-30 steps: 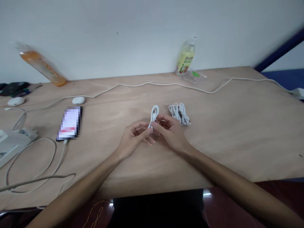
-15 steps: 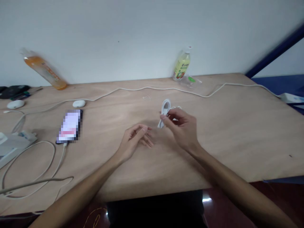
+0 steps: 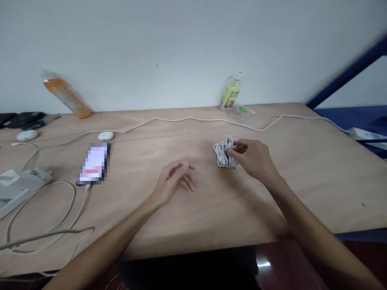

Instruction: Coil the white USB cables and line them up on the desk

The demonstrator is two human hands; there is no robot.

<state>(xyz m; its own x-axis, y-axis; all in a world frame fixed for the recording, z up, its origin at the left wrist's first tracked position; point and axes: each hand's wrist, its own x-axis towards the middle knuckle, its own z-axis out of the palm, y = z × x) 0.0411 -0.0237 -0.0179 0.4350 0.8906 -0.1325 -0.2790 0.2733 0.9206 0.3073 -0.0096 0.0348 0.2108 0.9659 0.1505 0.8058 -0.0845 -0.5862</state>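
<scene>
My right hand (image 3: 253, 158) pinches a small coiled white cable (image 3: 229, 145) and rests it against a little pile of similar white coiled cables (image 3: 222, 155) on the wooden table (image 3: 302, 177). My left hand (image 3: 174, 180) lies on the table to the left of the pile, fingers loosely curled, holding nothing. The two hands are apart.
A phone (image 3: 94, 163) with a lit screen lies at the left, plugged into a white cord (image 3: 42, 217). A long white cable (image 3: 181, 119) crosses the back. An orange bottle (image 3: 65, 94) leans on the wall; a yellow bottle (image 3: 230, 92) stands farther right. White earbud case (image 3: 105, 135).
My left hand let go of the coiled cable and stayed put. My right hand carried the coil to the right and lowered it onto the pile of cables.
</scene>
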